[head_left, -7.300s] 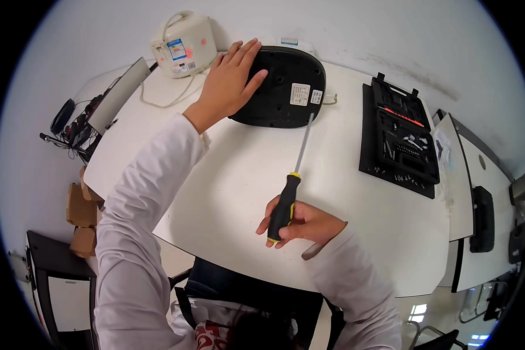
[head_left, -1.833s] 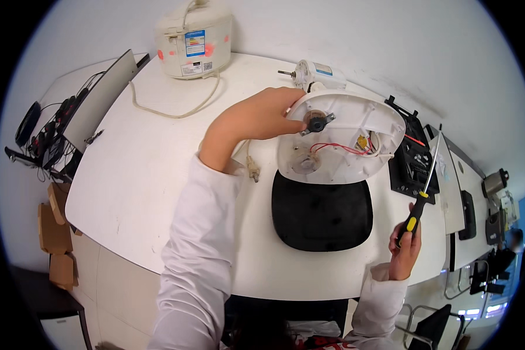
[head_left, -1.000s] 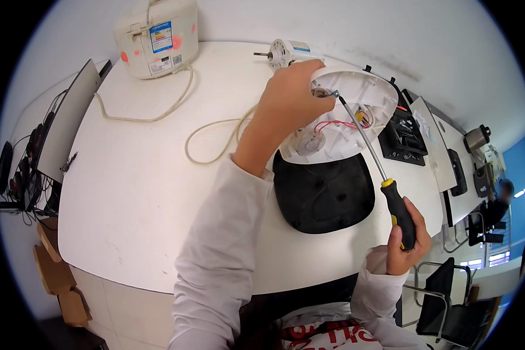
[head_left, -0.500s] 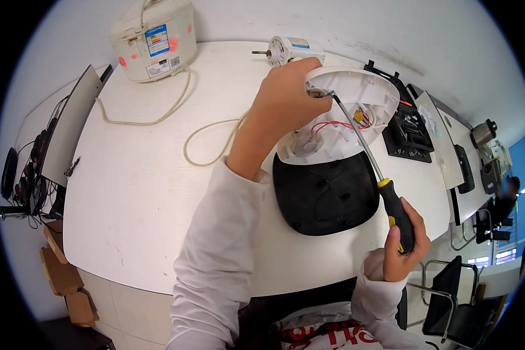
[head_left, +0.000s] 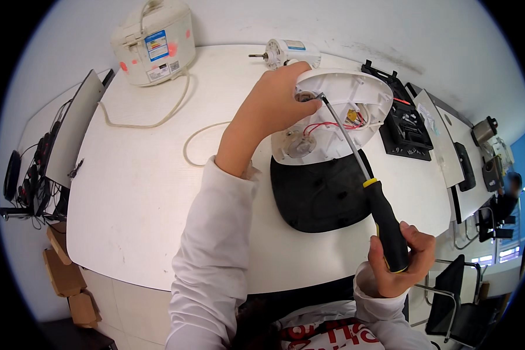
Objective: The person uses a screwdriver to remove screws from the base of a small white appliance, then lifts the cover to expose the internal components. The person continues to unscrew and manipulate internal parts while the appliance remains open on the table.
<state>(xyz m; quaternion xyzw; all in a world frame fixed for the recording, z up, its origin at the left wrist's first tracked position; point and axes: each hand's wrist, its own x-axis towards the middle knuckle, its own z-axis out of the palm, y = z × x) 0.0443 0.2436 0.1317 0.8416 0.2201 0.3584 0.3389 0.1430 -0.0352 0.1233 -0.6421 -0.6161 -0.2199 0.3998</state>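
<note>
My left hand [head_left: 277,96] grips the upper left rim of a white plastic housing [head_left: 332,153], its thumb inside the shell. The open inside shows ribs, red wires [head_left: 322,125] and a round clear-covered part [head_left: 298,143]. In my right hand [head_left: 405,262] is a screwdriver [head_left: 388,227] with a black and yellow handle, fingers closed round the handle's lower end. Its long shaft slants up and left, and the tip meets the housing beside my left thumb. What the tip touches is too small to make out. Below the housing lies a black rounded panel [head_left: 321,195] on the table.
A white rice cooker [head_left: 154,44] with a cord stands at the back left. Behind my left hand lies a white motor [head_left: 291,53] with a metal shaft. An opened black tool case [head_left: 405,125] sits right of the housing. A person [head_left: 501,201] is far right.
The screwdriver's handle has swung left and turned in my right hand, which now holds it nearer its end. The housing and my left hand appear slightly farther left.
</note>
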